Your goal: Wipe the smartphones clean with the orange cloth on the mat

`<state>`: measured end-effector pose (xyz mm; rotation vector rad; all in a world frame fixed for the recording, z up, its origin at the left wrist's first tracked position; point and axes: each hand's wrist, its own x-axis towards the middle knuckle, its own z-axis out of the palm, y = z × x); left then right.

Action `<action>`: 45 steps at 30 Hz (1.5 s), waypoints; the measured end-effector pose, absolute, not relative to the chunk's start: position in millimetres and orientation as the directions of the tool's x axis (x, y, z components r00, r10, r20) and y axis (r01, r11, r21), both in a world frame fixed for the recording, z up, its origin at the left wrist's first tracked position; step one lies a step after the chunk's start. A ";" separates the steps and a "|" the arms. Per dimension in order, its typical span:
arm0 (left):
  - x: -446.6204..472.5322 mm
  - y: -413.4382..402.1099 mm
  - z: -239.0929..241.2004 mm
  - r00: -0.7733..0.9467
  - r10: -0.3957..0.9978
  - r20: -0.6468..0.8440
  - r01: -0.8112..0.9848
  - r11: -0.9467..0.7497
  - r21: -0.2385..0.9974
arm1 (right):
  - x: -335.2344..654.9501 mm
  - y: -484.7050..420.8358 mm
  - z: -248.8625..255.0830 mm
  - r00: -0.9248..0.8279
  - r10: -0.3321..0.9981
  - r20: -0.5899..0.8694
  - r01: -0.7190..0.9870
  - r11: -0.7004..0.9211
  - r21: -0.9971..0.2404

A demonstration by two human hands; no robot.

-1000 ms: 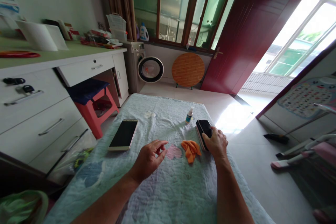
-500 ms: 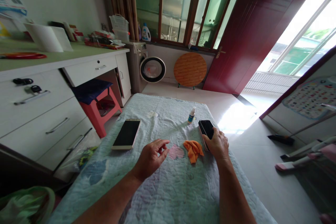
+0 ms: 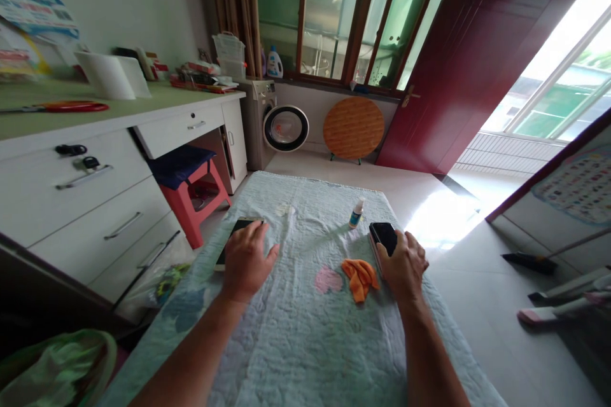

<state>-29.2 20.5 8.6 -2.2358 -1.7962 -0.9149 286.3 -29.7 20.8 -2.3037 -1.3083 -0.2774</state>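
The head camera looks forward and down — over left hand (image 3: 247, 262) and right hand (image 3: 405, 266) nearby, toward the window (image 3: 331, 28).

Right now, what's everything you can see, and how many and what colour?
Pale phone: one, pale with dark screen, cover's left
Dark phone: one, black, cover's right
Cloth: one, orange, beside dark phone
Spray bottle: one, white and blue, beyond cloth
Quilted cover: one, pale green, under these
Desk: one, white with green top, left
Desk clutter: several, mixed, too small to name
Paper roll: one, white, on desk
Stool: one, coral with navy top, by desk
Washing machine: one, grey, beyond desk
Round board: one, brown, left of door
Door: one, red, back right
Window: one, greenish, back
Broom: one, black head, right side
Left hand: one, over pale phone
Right hand: one, on dark phone
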 end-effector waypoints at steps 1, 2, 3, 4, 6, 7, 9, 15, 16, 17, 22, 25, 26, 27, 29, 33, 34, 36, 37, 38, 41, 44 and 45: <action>-35.8 24.9 7.5 0.050 0.868 0.495 0.955 -0.186 0.230 | 280.8 -29.5 20.5 0.459 0.762 0.457 0.885 -0.344 -0.315; -41.4 28.3 6.3 0.007 0.893 0.449 0.974 -0.108 0.198 | 274.2 -29.4 19.8 0.381 0.775 0.503 0.915 -0.238 -0.326; -45.9 30.6 5.3 -0.026 0.916 0.400 0.984 -0.047 0.171 | 266.8 -29.3 18.9 0.292 0.795 0.532 0.935 -0.122 -0.332; -49.3 32.0 4.4 -0.045 0.933 0.357 0.988 -0.010 0.151 | 258.8 -29.3 17.7 0.211 0.815 0.539 0.940 -0.019 -0.340; -52.8 32.6 3.8 -0.057 0.955 0.291 0.993 0.024 0.116 | 243.4 -29.8 14.5 0.085 0.866 0.493 0.930 0.108 -0.351; -53.5 32.4 4.0 -0.059 0.961 0.270 0.994 0.031 0.104 | 237.0 -30.1 12.7 0.035 0.886 0.462 0.923 0.149 -0.356; -54.0 32.0 4.6 -0.071 0.967 0.245 0.994 0.049 0.095 | 228.4 -30.4 9.2 -0.032 0.913 0.406 0.912 0.193 -0.363; -57.4 35.8 2.9 -0.137 0.972 0.193 0.986 0.114 0.124 | 227.2 -29.2 4.7 -0.046 0.946 0.322 0.909 0.173 -0.378; -58.1 36.8 2.2 -0.146 0.972 0.187 0.984 0.122 0.131 | 227.5 -29.0 4.8 -0.044 0.950 0.308 0.909 0.166 -0.382; -58.8 37.8 1.6 -0.155 0.971 0.183 0.982 0.131 0.139 | 227.5 -29.0 4.9 -0.044 0.954 0.298 0.909 0.162 -0.385; -62.2 41.7 1.6 -0.180 0.966 0.186 0.973 0.148 0.177 | 225.2 -28.7 3.1 -0.053 0.957 0.287 0.911 0.164 -0.378; -63.9 42.7 3.6 -0.184 0.966 0.180 0.972 0.151 0.180 | 225.1 -28.5 1.8 -0.069 0.956 0.284 0.913 0.175 -0.367; -64.3 42.8 4.5 -0.192 0.965 0.177 0.970 0.159 0.183 | 225.4 -28.4 1.8 -0.072 0.957 0.281 0.914 0.176 -0.365; -64.7 42.7 5.5 -0.203 0.963 0.175 0.968 0.170 0.186 | 225.6 -28.4 2.1 -0.073 0.958 0.278 0.915 0.175 -0.364; -65.2 42.3 7.7 -0.223 0.957 0.183 0.964 0.188 0.188 | 226.1 -28.4 3.3 -0.073 0.960 0.272 0.916 0.173 -0.363; -65.9 39.8 12.5 -0.241 0.952 0.187 0.956 0.199 0.217 | 225.8 -27.9 4.8 -0.067 0.964 0.257 0.921 0.159 -0.356; -66.4 39.0 13.6 -0.245 0.954 0.173 0.950 0.201 0.239 | 225.6 -27.6 4.4 -0.064 0.965 0.255 0.922 0.155 -0.354; -68.3 37.9 15.2 -0.240 0.959 0.149 0.940 0.191 0.283 | 225.5 -26.9 3.0 -0.062 0.965 0.255 0.923 0.153 -0.353; -69.5 37.7 15.7 -0.225 0.963 0.150 0.938 0.172 0.300 | 225.6 -26.6 2.1 -0.063 0.964 0.258 0.923 0.155 -0.353; -70.8 37.8 16.1 -0.205 0.965 0.162 0.937 0.146 0.317 | 225.8 -26.3 1.2 -0.065 0.963 0.260 0.922 0.158 -0.354; -72.7 39.6 15.3 -0.165 0.961 0.224 0.909 0.060 0.411 | 226.7 -26.0 -0.4 -0.069 0.965 0.253 0.919 0.160 -0.359; -66.2 41.0 10.6 -0.127 0.963 0.238 0.799 -0.043 0.599 | 227.5 -25.9 -1.1 -0.065 0.969 0.238 0.917 0.152 -0.368; -61.5 40.6 8.0 -0.096 0.968 0.230 0.734 -0.087 0.674 | 227.7 -25.8 -1.4 -0.064 0.970 0.235 0.917 0.150 -0.370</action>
